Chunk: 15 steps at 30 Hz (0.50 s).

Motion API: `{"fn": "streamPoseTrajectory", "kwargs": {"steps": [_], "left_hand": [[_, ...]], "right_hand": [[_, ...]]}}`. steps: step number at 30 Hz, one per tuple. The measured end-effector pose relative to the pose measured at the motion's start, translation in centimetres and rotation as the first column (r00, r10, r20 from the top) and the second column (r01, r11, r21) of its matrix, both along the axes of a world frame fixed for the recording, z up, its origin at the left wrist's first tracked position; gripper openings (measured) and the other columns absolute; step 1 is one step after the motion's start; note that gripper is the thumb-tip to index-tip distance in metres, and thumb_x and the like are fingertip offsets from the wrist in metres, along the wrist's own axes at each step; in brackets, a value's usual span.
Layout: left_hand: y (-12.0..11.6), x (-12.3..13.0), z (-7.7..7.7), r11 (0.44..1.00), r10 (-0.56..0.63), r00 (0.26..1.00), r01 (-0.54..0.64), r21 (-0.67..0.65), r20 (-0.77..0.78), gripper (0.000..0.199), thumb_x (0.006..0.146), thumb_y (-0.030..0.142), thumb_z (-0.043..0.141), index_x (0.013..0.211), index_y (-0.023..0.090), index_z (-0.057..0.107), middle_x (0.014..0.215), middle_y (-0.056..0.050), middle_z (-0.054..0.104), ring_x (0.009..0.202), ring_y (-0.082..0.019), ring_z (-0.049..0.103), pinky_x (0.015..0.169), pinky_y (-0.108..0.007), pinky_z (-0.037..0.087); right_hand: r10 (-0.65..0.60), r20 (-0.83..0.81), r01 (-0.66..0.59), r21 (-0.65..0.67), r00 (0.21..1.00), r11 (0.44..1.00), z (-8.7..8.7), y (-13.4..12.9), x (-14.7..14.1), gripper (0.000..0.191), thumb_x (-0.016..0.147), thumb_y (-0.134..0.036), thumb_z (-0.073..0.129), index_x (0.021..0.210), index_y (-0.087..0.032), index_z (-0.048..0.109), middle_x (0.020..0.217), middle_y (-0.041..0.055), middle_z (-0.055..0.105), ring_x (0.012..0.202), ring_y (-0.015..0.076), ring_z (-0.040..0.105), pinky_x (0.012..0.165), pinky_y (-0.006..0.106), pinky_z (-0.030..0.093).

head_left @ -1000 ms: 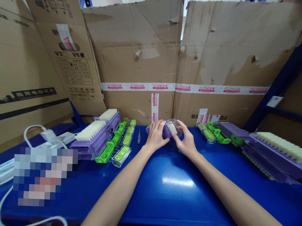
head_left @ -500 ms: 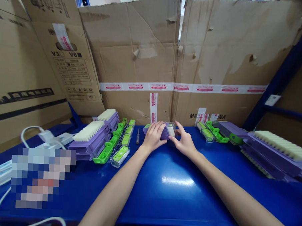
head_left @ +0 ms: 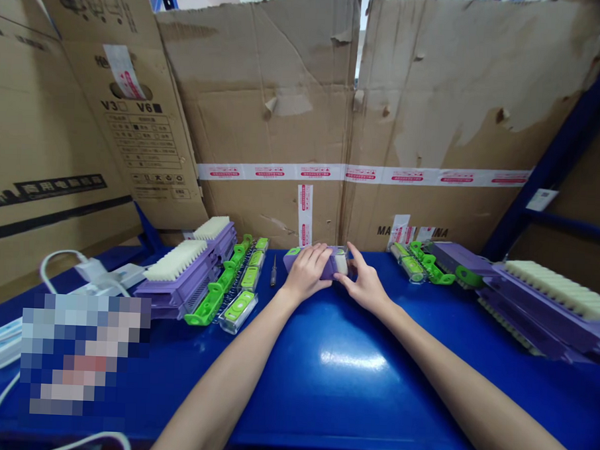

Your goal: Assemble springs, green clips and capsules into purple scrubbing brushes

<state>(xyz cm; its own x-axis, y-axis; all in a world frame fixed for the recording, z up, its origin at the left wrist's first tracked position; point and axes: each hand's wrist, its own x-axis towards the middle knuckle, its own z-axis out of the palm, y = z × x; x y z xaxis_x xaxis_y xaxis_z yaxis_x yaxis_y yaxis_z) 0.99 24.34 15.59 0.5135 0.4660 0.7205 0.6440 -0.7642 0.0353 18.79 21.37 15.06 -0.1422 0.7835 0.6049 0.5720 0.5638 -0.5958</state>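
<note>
A purple plastic housing (head_left: 327,269) with a green left end lies across the middle of the blue table, near the cardboard. Over its top my left hand (head_left: 305,273) is closed, fingers on the upper side and thumb along the near side. At the housing's right end is a clear plastic cover (head_left: 345,253), with a whitish block under it. My right hand (head_left: 367,286) pinches this end, index finger at the far side and thumb at the near side. Left of my left hand a small screwdriver (head_left: 273,275) lies on the table.
On the left, purple brush heads with cream bristles (head_left: 176,261) stand beside green brackets (head_left: 212,304), springs and clear-and-green boxes (head_left: 239,312). More purple brush parts (head_left: 554,316) and green brackets (head_left: 434,271) lie right. Cardboard (head_left: 274,131) walls the back; a power strip (head_left: 103,279) sits far left.
The right end of the purple housing has turned slightly and sits more level with the rest. My right thumb has shifted a little lower; both hands keep their hold.
</note>
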Motion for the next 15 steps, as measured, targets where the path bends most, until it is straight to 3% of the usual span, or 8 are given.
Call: {"fn": "streamPoseTrajectory", "kwargs": {"steps": [3, 10, 15], "left_hand": [[-0.1, 0.4, 0.0, 0.999, 0.036, 0.999, -0.036, 0.003, 0.04, 0.067, 0.068, 0.029, 0.068, 0.128, 0.019, 0.038, 0.13, -0.015, 0.048, 0.122, -0.03, 0.044, 0.101, -0.048, 0.034], [-0.3, 1.5, -0.2, 0.991, 0.132, 0.982, -0.132, -0.003, 0.134, 0.073, 0.071, 0.03, 0.064, 0.134, 0.017, 0.029, 0.129, -0.016, 0.046, 0.122, -0.031, 0.042, 0.101, -0.047, 0.03], [0.2, 1.2, -0.4, 0.964, 0.202, 0.961, -0.161, -0.21, 0.189, 0.072, 0.065, 0.03, 0.07, 0.128, 0.017, 0.038, 0.12, -0.016, 0.053, 0.111, -0.033, 0.05, 0.094, -0.046, 0.036]], "right_hand": [[-0.027, -0.043, 0.029, 0.046, 0.999, 0.999, 0.1, 0.0, -0.2, 0.072, 0.076, -0.033, 0.057, 0.14, -0.017, 0.028, 0.094, 0.0081, 0.064, 0.082, 0.022, 0.061, 0.076, 0.038, 0.048], [-0.12, -0.182, 0.137, 0.087, 0.976, 0.987, 1.4, -0.1, 0.3, 0.074, 0.072, -0.036, 0.061, 0.137, -0.019, 0.034, 0.084, 0.0033, 0.063, 0.073, 0.0201, 0.057, 0.074, 0.037, 0.047], [-0.195, -0.336, 0.24, 0.096, 0.921, 0.966, 2.2, -0.2, 1.0, 0.071, 0.073, -0.043, 0.061, 0.134, -0.017, 0.037, 0.078, 0.0025, 0.06, 0.07, 0.0189, 0.055, 0.071, 0.036, 0.047]]}}
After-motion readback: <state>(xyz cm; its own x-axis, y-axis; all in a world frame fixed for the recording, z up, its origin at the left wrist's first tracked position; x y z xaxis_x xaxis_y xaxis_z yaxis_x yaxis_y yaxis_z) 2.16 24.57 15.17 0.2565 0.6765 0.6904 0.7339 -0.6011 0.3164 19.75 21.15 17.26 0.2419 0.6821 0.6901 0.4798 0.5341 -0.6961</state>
